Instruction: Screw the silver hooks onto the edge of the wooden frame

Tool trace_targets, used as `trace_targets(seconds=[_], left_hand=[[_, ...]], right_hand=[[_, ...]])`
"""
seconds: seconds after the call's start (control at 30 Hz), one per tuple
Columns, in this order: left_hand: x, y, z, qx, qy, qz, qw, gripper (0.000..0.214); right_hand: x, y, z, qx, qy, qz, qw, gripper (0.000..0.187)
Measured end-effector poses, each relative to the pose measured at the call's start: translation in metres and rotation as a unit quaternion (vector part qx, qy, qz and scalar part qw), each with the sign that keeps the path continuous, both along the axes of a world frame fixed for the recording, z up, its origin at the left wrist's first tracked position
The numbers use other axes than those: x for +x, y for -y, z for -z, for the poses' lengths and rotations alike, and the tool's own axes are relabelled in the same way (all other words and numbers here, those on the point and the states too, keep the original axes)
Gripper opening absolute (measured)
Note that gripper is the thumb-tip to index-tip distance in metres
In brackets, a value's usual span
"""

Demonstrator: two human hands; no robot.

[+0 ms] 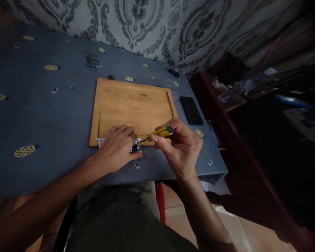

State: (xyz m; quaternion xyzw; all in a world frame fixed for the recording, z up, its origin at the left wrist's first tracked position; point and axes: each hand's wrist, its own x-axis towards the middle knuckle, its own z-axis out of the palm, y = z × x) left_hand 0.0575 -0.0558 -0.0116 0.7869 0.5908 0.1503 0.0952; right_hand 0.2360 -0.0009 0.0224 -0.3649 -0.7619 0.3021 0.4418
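A framed wooden panel [133, 105], like a small cabinet door, lies flat on the cloth-covered table. Metal hinges sit along its near edge: one hinge [139, 147] in front of my fingers, and another metal plate [100, 141] partly covered by my wrist. My left hand [118, 148] is curled over the edge and steadies the first hinge, thumb below and fingers on the wood; part of its grip is hidden. Pinched in my right hand [182, 147] is a yellow-and-black screwdriver [161, 132]. Its shaft slopes down to the left, with the tip at the hinge plate.
A black phone [191, 110] lies right of the panel. Beyond the panel are dark metal pieces [91, 60] and a small black object [173, 72]; small metal bits [72, 87] lie to its left. A patterned curtain hangs behind. A dark cabinet with a plastic bottle [235, 91] stands at right.
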Motion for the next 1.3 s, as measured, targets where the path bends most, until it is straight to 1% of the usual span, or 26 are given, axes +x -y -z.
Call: trace_targets(seconds=[0.17,0.3,0.4,0.5,0.57,0.6,0.67,0.77,0.9,1.07,1.3], left_hand=[[0.001,-0.001,-0.003,-0.025,-0.004,0.0,1.0,0.036],[0.001,-0.002,-0.006,-0.033,-0.011,0.002,0.999,0.037],[0.001,-0.002,-0.007,-0.031,-0.013,0.005,0.999,0.034],[0.001,-0.002,-0.007,-0.028,-0.011,0.004,1.0,0.033],[0.001,-0.002,-0.006,-0.026,-0.008,0.003,1.0,0.032],[0.001,-0.002,-0.006,-0.024,-0.008,0.003,1.0,0.032],[0.001,-0.002,-0.006,-0.021,-0.008,0.005,1.0,0.031],[0.001,-0.002,-0.006,-0.017,-0.012,0.005,1.0,0.031],[0.001,-0.002,-0.005,-0.017,-0.012,0.003,1.0,0.032],[0.001,-0.001,-0.005,-0.017,-0.009,0.002,1.0,0.031],[0.001,-0.001,-0.004,-0.009,-0.005,0.004,1.0,0.029]], right_hand=[[-0.001,-0.002,0.0,0.015,0.005,-0.006,1.0,0.036],[-0.001,-0.002,0.002,0.081,-0.001,0.008,0.997,0.027],[-0.003,0.001,0.0,0.093,-0.059,0.043,0.993,0.028],[-0.005,0.004,-0.007,0.097,-0.12,0.104,0.983,0.033],[-0.005,0.005,-0.011,0.101,-0.12,0.13,0.979,0.034],[-0.005,0.006,-0.012,0.101,-0.11,0.132,0.98,0.034],[-0.003,0.006,-0.009,0.107,-0.085,0.117,0.984,0.032],[0.001,0.004,0.0,0.113,-0.047,0.09,0.988,0.025],[0.004,0.002,0.011,0.117,-0.02,0.088,0.989,0.02],[0.004,0.001,0.013,0.112,-0.016,0.084,0.99,0.023],[0.0,0.001,0.013,0.114,-0.021,0.073,0.991,0.02]])
